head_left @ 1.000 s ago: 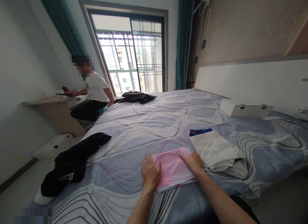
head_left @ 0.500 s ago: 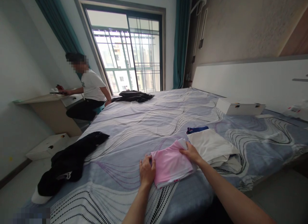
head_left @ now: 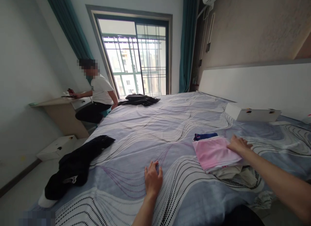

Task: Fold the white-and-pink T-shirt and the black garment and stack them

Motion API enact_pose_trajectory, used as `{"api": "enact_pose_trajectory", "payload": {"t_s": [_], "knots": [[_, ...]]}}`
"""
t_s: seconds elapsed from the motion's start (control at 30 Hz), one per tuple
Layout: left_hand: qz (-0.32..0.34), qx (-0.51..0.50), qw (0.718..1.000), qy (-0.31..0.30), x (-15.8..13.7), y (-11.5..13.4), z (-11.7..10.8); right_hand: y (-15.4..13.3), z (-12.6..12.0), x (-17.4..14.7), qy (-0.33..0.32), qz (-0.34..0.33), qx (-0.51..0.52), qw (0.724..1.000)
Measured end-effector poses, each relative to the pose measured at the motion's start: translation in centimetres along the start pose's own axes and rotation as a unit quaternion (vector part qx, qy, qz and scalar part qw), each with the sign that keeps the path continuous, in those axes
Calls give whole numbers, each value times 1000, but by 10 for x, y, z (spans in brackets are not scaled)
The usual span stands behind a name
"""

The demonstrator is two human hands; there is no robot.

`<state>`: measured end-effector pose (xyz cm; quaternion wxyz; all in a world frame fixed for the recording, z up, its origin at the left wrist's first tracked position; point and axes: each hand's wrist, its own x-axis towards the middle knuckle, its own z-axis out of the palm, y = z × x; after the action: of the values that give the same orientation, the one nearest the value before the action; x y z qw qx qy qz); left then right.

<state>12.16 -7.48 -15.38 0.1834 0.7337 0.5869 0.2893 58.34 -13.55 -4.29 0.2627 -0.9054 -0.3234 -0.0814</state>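
Observation:
A folded pink garment [head_left: 213,153] with white edges lies on top of a folded off-white garment [head_left: 245,175], which shows along the near and right sides. My right hand [head_left: 240,145] is at the pink garment's right edge, thumb over the cloth and fingers bent; how firmly it grips is hard to see. Flat on the bedsheet, well left of the stack, rests my left hand [head_left: 153,179] with its fingers apart and nothing in it. A dark blue folded cloth [head_left: 205,136] pokes out behind the stack.
Black clothing [head_left: 80,154] and a black-and-white cap [head_left: 54,188] lie at the bed's left edge. A white box [head_left: 254,113] stands near the headboard. Further back are a dark bundle [head_left: 141,99] and a person [head_left: 100,90] seated by a desk [head_left: 55,103].
The pink garment has moved right, from the bare sheet onto the off-white garment, along with my right hand. My left hand has let go of it and stayed on the sheet.

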Motion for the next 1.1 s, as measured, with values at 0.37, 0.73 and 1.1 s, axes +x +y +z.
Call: {"api": "enact_pose_trajectory", "payload": {"t_s": [0.37, 0.73, 1.1], "knots": [[12, 41, 999, -17, -2, 4, -2, -65, 81, -123, -133, -109, -181, 968], [77, 143, 984, -70, -8, -13, -11, -203, 127, -319, -280, -366, 54, 886], [60, 263, 963, -10, 4, -104, -89, -206, 119, -319, -272, -350, 60, 895]]}}
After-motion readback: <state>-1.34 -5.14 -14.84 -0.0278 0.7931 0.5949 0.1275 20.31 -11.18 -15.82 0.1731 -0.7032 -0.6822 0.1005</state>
